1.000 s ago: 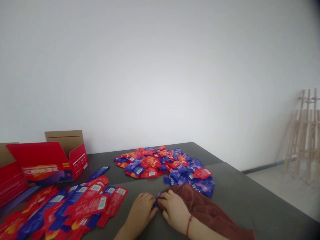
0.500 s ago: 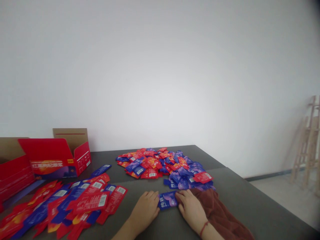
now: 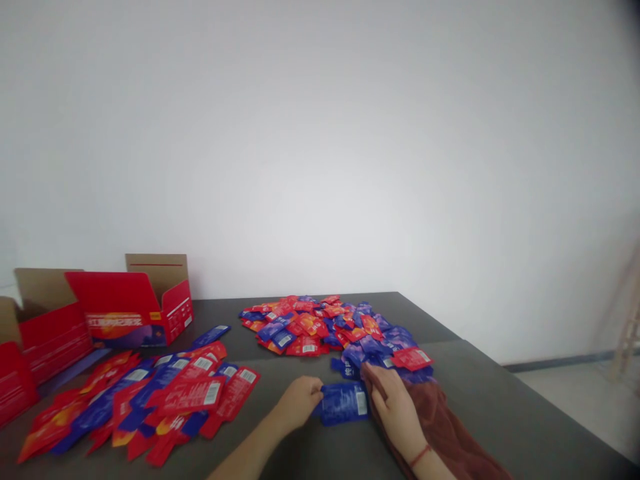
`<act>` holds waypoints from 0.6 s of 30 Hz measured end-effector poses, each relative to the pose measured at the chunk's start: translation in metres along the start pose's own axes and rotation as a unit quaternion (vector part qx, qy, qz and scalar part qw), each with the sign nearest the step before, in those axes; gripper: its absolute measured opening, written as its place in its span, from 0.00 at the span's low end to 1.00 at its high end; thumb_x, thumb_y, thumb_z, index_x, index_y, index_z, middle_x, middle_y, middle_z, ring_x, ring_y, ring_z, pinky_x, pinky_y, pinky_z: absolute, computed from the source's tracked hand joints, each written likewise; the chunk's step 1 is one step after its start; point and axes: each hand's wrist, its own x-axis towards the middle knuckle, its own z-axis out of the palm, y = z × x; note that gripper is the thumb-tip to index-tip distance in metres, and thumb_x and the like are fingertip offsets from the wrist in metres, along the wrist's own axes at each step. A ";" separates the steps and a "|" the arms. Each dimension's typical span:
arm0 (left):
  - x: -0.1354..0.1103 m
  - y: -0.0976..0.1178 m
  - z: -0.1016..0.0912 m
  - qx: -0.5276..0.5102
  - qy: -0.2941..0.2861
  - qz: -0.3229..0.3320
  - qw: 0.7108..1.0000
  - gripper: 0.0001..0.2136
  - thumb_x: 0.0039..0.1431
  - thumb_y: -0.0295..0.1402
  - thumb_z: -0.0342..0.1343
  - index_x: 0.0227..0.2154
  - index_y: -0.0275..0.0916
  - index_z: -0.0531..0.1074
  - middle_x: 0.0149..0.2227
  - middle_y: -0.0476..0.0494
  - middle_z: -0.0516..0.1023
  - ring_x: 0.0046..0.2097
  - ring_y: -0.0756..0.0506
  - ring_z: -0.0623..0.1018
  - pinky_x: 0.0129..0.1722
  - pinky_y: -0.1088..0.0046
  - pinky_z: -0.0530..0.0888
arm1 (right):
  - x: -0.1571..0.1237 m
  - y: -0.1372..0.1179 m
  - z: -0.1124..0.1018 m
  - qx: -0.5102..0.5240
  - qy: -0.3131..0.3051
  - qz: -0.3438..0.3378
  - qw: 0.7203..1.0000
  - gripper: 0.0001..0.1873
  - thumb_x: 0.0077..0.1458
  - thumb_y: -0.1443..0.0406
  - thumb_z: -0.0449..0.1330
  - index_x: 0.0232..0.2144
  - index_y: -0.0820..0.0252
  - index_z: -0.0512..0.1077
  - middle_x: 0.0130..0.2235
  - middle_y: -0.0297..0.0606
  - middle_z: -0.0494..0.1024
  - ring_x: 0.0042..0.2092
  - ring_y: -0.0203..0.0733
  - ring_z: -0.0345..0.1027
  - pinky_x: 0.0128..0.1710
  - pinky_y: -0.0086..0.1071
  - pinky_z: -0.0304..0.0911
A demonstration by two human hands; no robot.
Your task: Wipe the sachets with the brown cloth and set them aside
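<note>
A blue sachet (image 3: 344, 403) is held between both hands just above the dark table (image 3: 500, 413). My left hand (image 3: 298, 403) pinches its left edge with curled fingers. My right hand (image 3: 395, 408) grips its right edge, a red string on the wrist. The side of the sachet facing me bears a white barcode label. A loose heap of red and blue sachets (image 3: 330, 327) lies just beyond the hands. A brown cloth (image 3: 445, 433) lies under my right forearm.
A spread of flattened red and blue packets (image 3: 150, 400) covers the table's left part. Open red cardboard boxes (image 3: 127, 310) stand at the back left. A white wall rises behind; wooden frames (image 3: 631, 327) lean at the far right.
The hands have parted slightly and the blue sachet has been lifted and turned over, its barcode side now showing. The view has shifted to the right.
</note>
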 end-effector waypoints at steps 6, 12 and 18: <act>-0.015 -0.016 0.011 0.003 0.058 -0.028 0.998 0.20 0.55 0.26 0.51 0.51 0.37 0.67 0.53 0.40 0.71 0.54 0.42 0.70 0.53 0.66 0.64 | 0.001 -0.020 0.004 -0.039 -0.150 -0.031 0.987 0.16 0.57 0.70 0.50 0.41 0.55 0.75 0.41 0.35 0.79 0.43 0.43 0.66 0.47 0.34 0.61; -0.036 -0.038 0.015 0.085 0.047 -0.025 0.995 0.25 0.62 0.33 0.45 0.61 0.34 0.58 0.63 0.36 0.60 0.64 0.40 0.58 0.62 0.58 0.55 | 0.006 -0.029 0.008 -0.146 -0.193 -0.032 0.970 0.16 0.53 0.73 0.51 0.40 0.57 0.74 0.42 0.37 0.78 0.45 0.44 0.65 0.50 0.34 0.57; -0.034 -0.030 0.013 0.099 0.024 -0.002 0.995 0.22 0.65 0.38 0.43 0.60 0.37 0.61 0.63 0.37 0.60 0.65 0.38 0.57 0.63 0.55 0.54 | 0.019 -0.058 0.034 -0.178 -0.239 -0.062 0.953 0.12 0.54 0.71 0.52 0.36 0.61 0.74 0.40 0.42 0.78 0.45 0.47 0.64 0.49 0.36 0.56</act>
